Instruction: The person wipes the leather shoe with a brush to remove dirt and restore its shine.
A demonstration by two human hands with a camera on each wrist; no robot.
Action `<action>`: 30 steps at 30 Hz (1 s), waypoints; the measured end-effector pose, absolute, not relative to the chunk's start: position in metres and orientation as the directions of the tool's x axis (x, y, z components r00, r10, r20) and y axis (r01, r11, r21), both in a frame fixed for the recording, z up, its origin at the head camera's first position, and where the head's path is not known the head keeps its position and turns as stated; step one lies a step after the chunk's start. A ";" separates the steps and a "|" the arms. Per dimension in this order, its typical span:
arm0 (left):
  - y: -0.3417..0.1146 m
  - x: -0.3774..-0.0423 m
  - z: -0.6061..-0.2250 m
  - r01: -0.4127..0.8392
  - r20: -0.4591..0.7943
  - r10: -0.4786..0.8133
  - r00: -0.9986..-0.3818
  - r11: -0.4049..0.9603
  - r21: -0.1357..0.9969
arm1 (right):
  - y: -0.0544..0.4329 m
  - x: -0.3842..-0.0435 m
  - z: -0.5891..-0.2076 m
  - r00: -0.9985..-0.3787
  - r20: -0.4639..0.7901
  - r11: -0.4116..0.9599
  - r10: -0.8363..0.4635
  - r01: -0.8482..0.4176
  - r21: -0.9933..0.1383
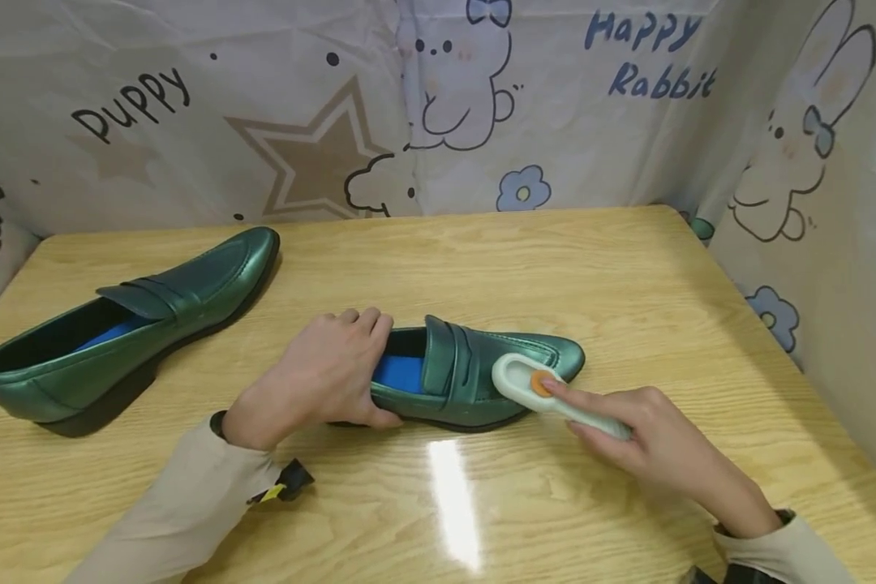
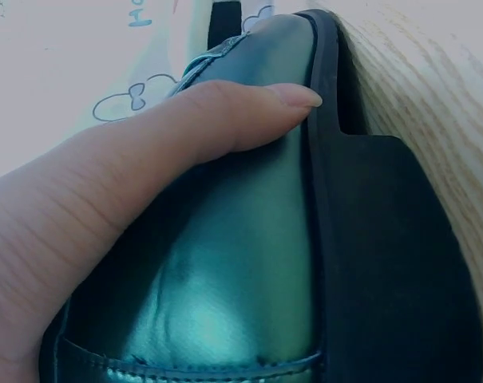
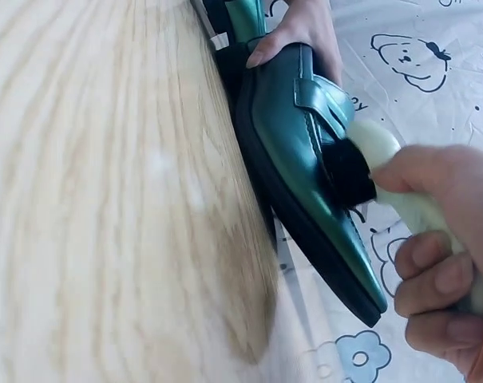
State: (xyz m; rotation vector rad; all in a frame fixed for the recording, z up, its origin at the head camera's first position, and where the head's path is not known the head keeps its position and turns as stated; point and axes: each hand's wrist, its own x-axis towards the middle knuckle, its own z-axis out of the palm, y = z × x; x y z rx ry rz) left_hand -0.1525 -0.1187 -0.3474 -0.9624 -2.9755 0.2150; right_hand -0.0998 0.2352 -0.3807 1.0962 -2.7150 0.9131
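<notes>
A green loafer [image 1: 496,410] with a blue insole lies on the table, toe pointing right. Around its heel end my left hand [image 1: 321,373] grips the shoe; in the left wrist view the thumb [image 2: 225,120] presses along its side, above the black heel block [image 2: 401,255]. My right hand [image 1: 650,438] holds a pale green shoe brush [image 1: 514,377] by the handle, one finger on its orange button [image 1: 543,383]. In the right wrist view the brush's black bristles [image 3: 349,171] touch the upper near the toe seam.
A matching green loafer [image 1: 153,316] stands at the left of the wooden table [image 1: 591,276], toe toward the back. Behind and to the right hangs a white printed cloth [image 1: 591,130] along the table's edges.
</notes>
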 end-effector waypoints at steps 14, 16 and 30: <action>-0.119 -0.152 -0.346 0.578 -0.064 0.575 -0.816 0.804 -0.137 | 0.232 -0.114 -0.385 -0.812 0.400 0.717 -0.425 -0.572 -0.398; -0.119 -0.152 -0.346 0.575 -0.070 0.571 -0.818 0.807 -0.137 | 0.233 -0.113 -0.385 -0.805 0.352 0.664 -0.477 -0.593 -0.456; -0.119 -0.153 -0.346 0.584 -0.050 0.584 -0.811 0.799 -0.142 | 0.225 -0.114 -0.380 -0.740 0.245 0.498 -0.626 -0.622 -0.605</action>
